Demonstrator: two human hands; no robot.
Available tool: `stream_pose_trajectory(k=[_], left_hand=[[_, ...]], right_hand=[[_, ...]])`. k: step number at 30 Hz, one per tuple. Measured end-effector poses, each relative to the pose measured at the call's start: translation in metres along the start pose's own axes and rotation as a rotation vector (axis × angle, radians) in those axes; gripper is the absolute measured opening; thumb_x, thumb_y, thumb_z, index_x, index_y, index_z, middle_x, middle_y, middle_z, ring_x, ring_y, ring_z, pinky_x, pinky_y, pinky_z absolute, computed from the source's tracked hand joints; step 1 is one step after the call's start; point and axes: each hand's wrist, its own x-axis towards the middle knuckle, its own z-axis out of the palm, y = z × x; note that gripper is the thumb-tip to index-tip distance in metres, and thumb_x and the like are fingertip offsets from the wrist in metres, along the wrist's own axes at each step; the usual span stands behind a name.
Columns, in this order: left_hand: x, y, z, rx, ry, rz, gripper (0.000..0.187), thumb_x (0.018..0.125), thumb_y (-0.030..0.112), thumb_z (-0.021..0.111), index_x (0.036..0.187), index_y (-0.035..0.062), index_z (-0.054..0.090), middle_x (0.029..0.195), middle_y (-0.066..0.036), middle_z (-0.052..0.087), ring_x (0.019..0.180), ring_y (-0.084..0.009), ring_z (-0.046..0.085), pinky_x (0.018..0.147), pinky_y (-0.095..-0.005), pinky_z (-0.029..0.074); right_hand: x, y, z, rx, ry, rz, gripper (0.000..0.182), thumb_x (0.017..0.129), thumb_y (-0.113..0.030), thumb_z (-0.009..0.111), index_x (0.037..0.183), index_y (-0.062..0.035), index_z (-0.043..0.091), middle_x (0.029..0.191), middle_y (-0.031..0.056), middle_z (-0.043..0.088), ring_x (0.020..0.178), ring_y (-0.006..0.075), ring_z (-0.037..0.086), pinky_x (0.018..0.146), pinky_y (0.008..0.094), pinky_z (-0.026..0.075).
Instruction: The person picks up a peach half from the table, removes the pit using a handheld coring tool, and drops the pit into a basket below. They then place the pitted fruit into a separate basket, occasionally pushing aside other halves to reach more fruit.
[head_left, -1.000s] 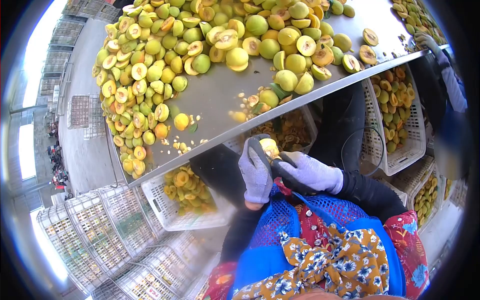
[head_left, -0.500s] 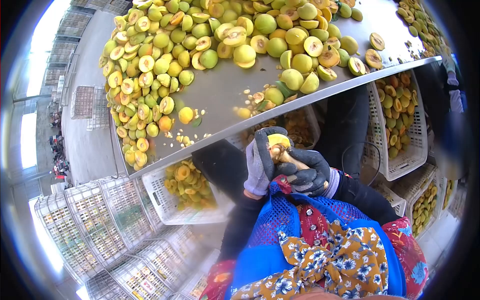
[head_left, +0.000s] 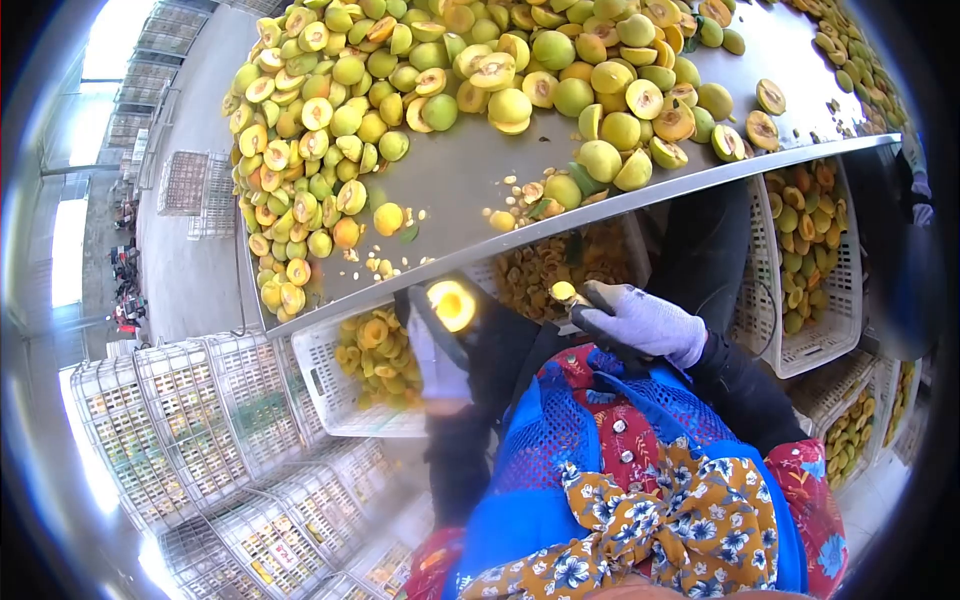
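Observation:
My left hand [head_left: 432, 350], in a grey and black work glove, holds a hollowed yellow peach half [head_left: 452, 305], cut face up. It is slightly blurred, beside a white crate [head_left: 320, 385] of pitted halves under the table edge. Closer to my body, my right hand [head_left: 640, 318], gloved the same way, grips a small pitting tool; most of it is hidden by the fingers. A yellow lump of pit or flesh [head_left: 563, 291] sits at the tool's tip. Both hands are apart, below the metal table [head_left: 440, 200].
Heaps of cut peaches [head_left: 330, 130] cover much of the table, with small pale seeds near its front edge. A crate of brown pits and scraps [head_left: 560, 265] stands beneath. Another crate of halves [head_left: 800, 250] is at right; stacked crates [head_left: 190, 430] stand at left.
The hands were together around the peach and the wooden-handled tool. Now they have parted: my left hand moved left with the hollowed half, my right slightly right with the tool.

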Motion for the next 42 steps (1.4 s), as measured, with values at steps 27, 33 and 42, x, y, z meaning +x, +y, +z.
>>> stream_pose_trajectory(k=[27,33,42], left_hand=[[0.144,0.066,-0.02,1.471,0.278,0.715,0.056,0.093,0.049,0.055,0.125,0.003,0.056,0.117,-0.026,0.061,0.102,-0.0419,0.062,0.086,-0.0492,0.05],[0.139,0.111,0.095,1.52,0.112,0.717,0.053,0.094,0.053,0.051,0.12,0.0078,0.058,0.114,-0.023,0.063,0.105,-0.0391,0.063,0.089,-0.0504,0.05],[0.254,0.123,0.201,1.338,-0.05,0.997,0.059,0.094,0.053,0.052,0.133,0.0087,0.052,0.138,-0.024,0.047,0.123,-0.0455,0.049,0.097,-0.0546,0.044]], right_hand=[[-0.024,-0.164,-0.042,-0.828,0.018,-0.267,0.045,0.085,-0.018,0.068,0.118,0.0083,0.052,0.078,0.0157,0.064,0.062,0.0254,0.064,0.056,0.0322,0.047],[-0.025,-0.155,-0.054,-0.72,0.006,-0.286,0.047,0.085,-0.017,0.069,0.121,0.0085,0.052,0.079,0.0152,0.064,0.062,0.0233,0.064,0.057,0.0297,0.046],[0.005,0.003,-0.016,-1.121,-0.237,-0.059,0.056,0.088,-0.016,0.053,0.135,0.0131,0.045,0.087,0.0149,0.065,0.071,0.0238,0.068,0.056,0.0359,0.05]])
